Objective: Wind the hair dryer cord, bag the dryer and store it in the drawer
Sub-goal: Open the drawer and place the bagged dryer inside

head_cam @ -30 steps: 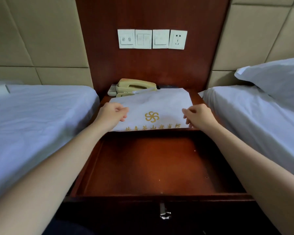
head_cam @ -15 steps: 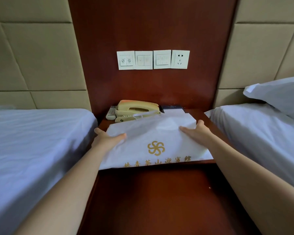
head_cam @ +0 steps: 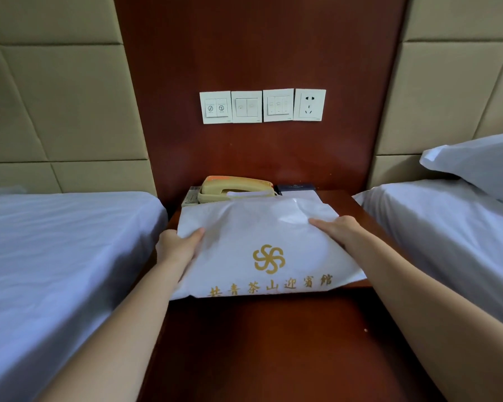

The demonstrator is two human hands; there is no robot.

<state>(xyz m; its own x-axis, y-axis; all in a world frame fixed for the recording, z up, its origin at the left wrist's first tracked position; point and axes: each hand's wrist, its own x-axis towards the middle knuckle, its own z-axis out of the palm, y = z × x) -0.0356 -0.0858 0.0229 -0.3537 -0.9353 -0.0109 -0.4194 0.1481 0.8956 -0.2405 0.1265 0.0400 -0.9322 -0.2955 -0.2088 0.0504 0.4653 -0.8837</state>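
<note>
One white bag (head_cam: pixel 262 239) with a gold logo and one row of gold characters. Two hands. One drawer (head_cam: pixel 259 343), one nightstand (head_cam: pixel 347 203), one beige phone (head_cam: pixel 235 187), one remote (head_cam: pixel 190 196), one dark flat box (head_cam: pixel 295 187), four wall plates (head_cam: pixel 262 105) (three switch plates, one socket), two beds (left (head_cam: pixel 70 242), right (head_cam: pixel 447 242)), one pillow (head_cam: pixel 482 163).

The bag lies flat on the nightstand top with its long axis left-right along the front edge. The handle cutout is at the rear edge against the phone. The printed bottom faces the person and juts past the front edge, over the drawer.

Left hand (head_cam: pixel 177 248) grips the bag's left edge with the thumb on top; the fingers are hidden underneath. Right hand (head_cam: pixel 337 227) lies flat on the bag's right part, fingers straight, pointing left.

The bag bulges slightly, but its contents are not visible. The drawer is pulled out, and its wood floor shows.

The phone, remote and box sit along the nightstand's rear edge.
</note>
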